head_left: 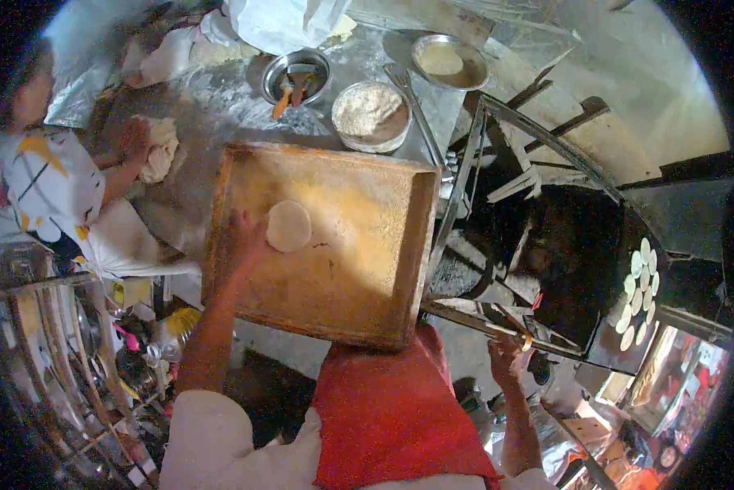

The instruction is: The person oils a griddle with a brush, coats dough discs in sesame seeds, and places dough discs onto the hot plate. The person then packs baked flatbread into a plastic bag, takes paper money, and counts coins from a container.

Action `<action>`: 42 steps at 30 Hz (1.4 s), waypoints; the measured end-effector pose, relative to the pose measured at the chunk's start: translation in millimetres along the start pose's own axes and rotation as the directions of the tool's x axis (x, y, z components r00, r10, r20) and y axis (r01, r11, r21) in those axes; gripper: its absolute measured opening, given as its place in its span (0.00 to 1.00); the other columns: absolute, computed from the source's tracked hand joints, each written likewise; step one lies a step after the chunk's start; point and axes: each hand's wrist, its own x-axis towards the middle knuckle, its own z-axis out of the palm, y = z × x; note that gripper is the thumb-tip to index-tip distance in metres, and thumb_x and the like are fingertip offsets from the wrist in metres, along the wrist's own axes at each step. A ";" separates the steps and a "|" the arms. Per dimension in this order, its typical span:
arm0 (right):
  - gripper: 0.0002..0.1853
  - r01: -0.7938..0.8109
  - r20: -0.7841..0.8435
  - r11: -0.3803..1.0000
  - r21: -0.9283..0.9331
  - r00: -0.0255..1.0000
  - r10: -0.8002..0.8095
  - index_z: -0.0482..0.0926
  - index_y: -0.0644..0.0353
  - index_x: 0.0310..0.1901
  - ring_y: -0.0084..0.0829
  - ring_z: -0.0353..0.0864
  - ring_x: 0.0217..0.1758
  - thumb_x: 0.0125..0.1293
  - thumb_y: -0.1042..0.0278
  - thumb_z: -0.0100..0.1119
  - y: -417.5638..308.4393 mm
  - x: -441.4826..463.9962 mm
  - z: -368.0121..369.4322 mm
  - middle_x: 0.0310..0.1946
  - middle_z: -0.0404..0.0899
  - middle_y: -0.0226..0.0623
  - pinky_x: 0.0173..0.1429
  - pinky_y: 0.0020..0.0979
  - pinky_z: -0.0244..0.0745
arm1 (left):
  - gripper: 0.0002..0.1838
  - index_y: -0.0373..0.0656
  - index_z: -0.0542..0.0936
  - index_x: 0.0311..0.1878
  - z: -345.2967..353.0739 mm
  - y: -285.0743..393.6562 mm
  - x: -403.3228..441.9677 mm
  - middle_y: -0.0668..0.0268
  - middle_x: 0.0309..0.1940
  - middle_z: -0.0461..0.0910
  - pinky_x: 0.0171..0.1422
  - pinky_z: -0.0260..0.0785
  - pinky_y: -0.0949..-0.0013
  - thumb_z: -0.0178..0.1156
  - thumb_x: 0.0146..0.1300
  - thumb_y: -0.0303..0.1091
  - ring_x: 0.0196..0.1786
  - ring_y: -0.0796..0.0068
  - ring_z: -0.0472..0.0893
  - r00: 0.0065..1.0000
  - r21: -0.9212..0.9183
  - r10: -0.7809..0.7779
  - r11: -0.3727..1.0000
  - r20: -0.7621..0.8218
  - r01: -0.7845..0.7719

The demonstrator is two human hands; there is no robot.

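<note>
A flat round dough disc (289, 226) is over the left part of a wooden tray (342, 318) dusted with flour. My left hand (248, 235) reaches over the tray and holds the disc by its left edge, with the fingers partly blurred. Low on the right, beside the dark oven's frame, my right hand (510, 358) has its fingers closed near the end of a thin bar. What it grips is too small to tell.
Behind the tray stand a flour bowl (371, 114), a metal bowl with brushes (311, 67), another bowl (469, 75) and tongs (416, 106). Another person (56, 180) presses dough (161, 151) at left. Several pale discs (638, 286) lie right of the dark opening (559, 261).
</note>
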 end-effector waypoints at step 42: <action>0.23 -0.865 0.236 -0.045 0.500 0.085 0.968 0.75 0.73 0.57 0.39 0.83 0.53 0.66 0.65 0.61 281.3 -472.7 -142.1 0.52 0.81 0.54 0.56 0.36 0.77 | 0.23 0.39 0.72 0.61 765.9 563.6 -706.5 0.52 0.58 0.75 0.64 0.66 0.55 0.59 0.61 0.29 0.60 0.48 0.73 -0.423 -0.592 0.748 -0.050 0.512 -0.804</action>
